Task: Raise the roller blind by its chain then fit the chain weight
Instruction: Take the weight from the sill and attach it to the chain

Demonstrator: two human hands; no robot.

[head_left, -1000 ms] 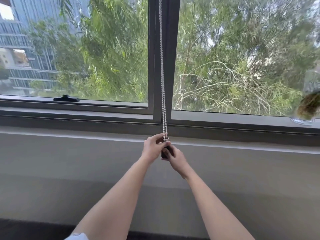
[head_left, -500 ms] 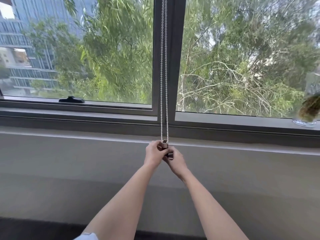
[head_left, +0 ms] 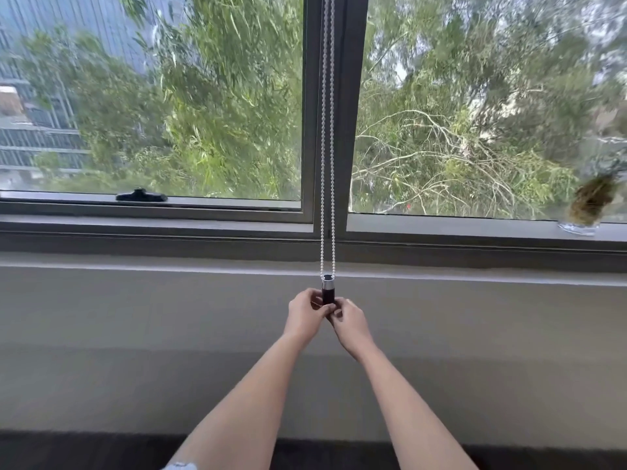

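Observation:
A white bead chain [head_left: 327,137] hangs in two strands down the grey centre mullion of the window. Its lower loop runs into a dark cylindrical chain weight [head_left: 328,291] with a silver collar on top. My left hand [head_left: 304,313] pinches the lower part of the weight from the left. My right hand [head_left: 351,323] grips its bottom end from the right. Both hands meet just below the sill line. The roller blind itself is out of view above.
A grey window frame [head_left: 475,228] and a ledge run across the view, with a plain grey wall below. A black window handle [head_left: 141,197] sits on the left sash. A small glass with a mossy plant [head_left: 588,206] stands on the sill at far right.
My hands have slid down the weight, so its silver collar and dark body now show above my fingers. The two chain strands hang straighter and apart.

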